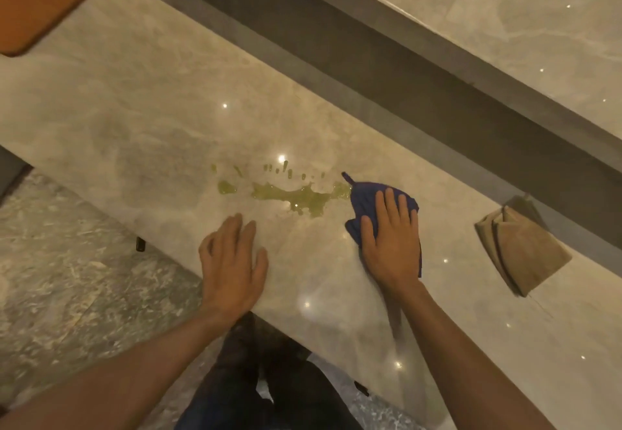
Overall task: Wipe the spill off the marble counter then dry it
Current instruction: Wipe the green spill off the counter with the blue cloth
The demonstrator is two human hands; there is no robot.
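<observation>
Fingers (pixel 390 204) of our right hand (pixel 390 244) are lying nearly side by side, extended and flat, pressing a blue cloth (pixel 365 202) down onto the marble counter (pixel 134 109). We are not pinching the cloth; the palm and fingers are covering most of it, and one pointed corner is sticking out past the fingertips. The cloth's left edge is touching the right end of the yellow-green spill (pixel 299 195). The spill is lying in a long irregular streak between the two hands, with a row of small droplets just beyond it. We are resting our left hand (pixel 232 261) palm down near the counter's front edge, fingers slightly spread and holding nothing; it is blurred, so whether it is fully touching the stone is hard to tell. A folded tan cloth (pixel 521 247) is lying to the right, well apart from the blue one. An orange mat (pixel 33 2) is sitting at the far left corner.
</observation>
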